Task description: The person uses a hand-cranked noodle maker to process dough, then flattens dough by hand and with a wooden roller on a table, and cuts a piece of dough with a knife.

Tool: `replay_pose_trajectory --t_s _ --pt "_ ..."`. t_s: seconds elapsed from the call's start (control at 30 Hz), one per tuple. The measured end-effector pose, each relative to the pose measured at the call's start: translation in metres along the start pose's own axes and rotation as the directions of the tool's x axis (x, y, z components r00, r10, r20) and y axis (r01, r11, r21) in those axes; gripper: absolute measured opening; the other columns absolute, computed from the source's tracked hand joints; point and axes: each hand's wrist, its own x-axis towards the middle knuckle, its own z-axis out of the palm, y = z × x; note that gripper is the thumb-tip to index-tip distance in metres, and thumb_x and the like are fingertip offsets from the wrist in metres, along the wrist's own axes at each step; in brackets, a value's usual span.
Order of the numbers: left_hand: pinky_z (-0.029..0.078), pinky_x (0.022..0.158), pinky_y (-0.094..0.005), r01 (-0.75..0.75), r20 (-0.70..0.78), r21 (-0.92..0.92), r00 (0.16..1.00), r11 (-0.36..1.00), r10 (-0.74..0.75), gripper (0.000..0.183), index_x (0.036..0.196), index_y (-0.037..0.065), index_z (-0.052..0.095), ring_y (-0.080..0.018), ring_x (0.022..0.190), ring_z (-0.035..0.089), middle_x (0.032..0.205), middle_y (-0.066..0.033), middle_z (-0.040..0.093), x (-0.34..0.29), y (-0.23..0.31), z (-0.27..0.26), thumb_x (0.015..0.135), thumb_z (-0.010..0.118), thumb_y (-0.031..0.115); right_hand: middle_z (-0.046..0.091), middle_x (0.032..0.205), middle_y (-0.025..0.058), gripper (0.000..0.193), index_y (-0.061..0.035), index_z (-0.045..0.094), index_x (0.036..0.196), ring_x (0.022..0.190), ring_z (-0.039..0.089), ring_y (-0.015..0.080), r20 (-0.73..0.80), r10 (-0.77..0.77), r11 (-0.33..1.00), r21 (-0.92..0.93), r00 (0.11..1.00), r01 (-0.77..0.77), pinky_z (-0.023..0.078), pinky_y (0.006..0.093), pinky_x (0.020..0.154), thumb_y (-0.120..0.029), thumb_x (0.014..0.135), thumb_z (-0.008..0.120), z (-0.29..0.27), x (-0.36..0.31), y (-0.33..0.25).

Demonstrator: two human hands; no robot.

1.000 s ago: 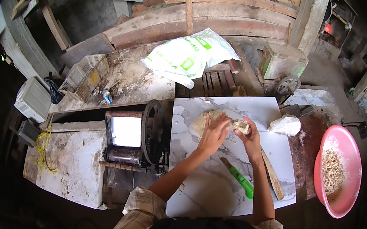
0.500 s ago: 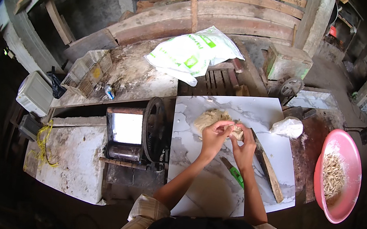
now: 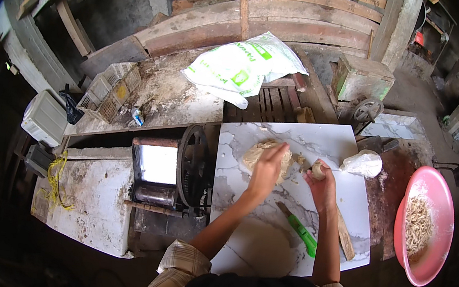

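two hands of ours are at work over the marbled board (image 3: 234,226): the right hand (image 3: 324,187) pinches a small piece of dough (image 3: 318,169) between thumb and fingers, while the left hand (image 3: 266,173) lies over the larger dough lump (image 3: 253,155), its fingers stretched, though we cannot tell whether it presses down. loose crumbs (image 3: 298,160) sit between them. we judge the step in hand to be working dough by hand; the next move seems to call for keeping that small piece firmly pinched, clear of the green-handled knife (image 3: 302,233)
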Motion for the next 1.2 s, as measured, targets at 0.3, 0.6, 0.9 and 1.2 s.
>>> replay_pose_trajectory --t_s 0.3,0.6,0.9,1.2 --pt "0.015 0.114 -0.0491 -0.300 0.328 0.622 0.939 0.723 0.107 0.072 0.132 -0.012 0.040 -0.0424 0.137 0.019 0.148 -0.0231 0.024 -0.015 0.006 0.070 0.087 0.053 0.043 0.060 0.110 0.0171 0.019 -0.0031 0.055 0.100 0.093 0.062 0.0270 -0.038 -0.055 0.997 0.057 0.998 0.057 0.053 0.0372 0.089 -0.018 0.090 0.060 -0.010 -0.012 -0.021" --pt "0.008 0.113 -0.0530 -0.179 0.266 0.327 0.960 0.928 0.091 0.060 0.136 -0.003 0.038 -0.0364 0.140 0.018 0.149 -0.0200 0.025 -0.019 0.020 0.039 0.087 0.058 0.024 0.047 0.051 0.0036 0.042 -0.0106 0.047 0.062 0.041 0.039 0.0121 -0.110 -0.135 0.989 0.040 0.985 0.140 0.028 0.0260 0.039 -0.035 0.096 0.050 -0.025 -0.035 -0.042" --pt "0.023 0.110 -0.0343 0.379 0.376 -0.921 0.811 -0.088 -0.448 0.045 0.138 0.007 0.037 -0.0200 0.134 0.031 0.144 -0.0087 0.036 -0.047 0.127 0.066 0.098 0.046 0.027 0.050 0.062 0.0050 0.025 -0.0088 0.049 0.090 0.051 0.045 0.0173 0.118 -0.123 0.990 -0.053 0.985 0.130 0.041 0.0294 0.053 -0.029 0.100 0.038 0.009 -0.058 -0.034" --pt "0.045 0.061 -0.0241 0.373 0.200 -0.922 0.689 0.104 -0.697 0.027 0.086 0.008 0.060 -0.0131 0.065 0.055 0.075 0.0003 0.059 -0.060 0.202 0.084 0.096 0.052 0.032 0.024 0.145 0.0164 0.057 -0.0055 0.029 0.142 0.134 0.018 0.0313 0.456 -0.430 0.309 -0.737 0.779 0.602 0.012 0.0436 0.110 -0.043 0.100 0.025 -0.037 -0.099 -0.080"
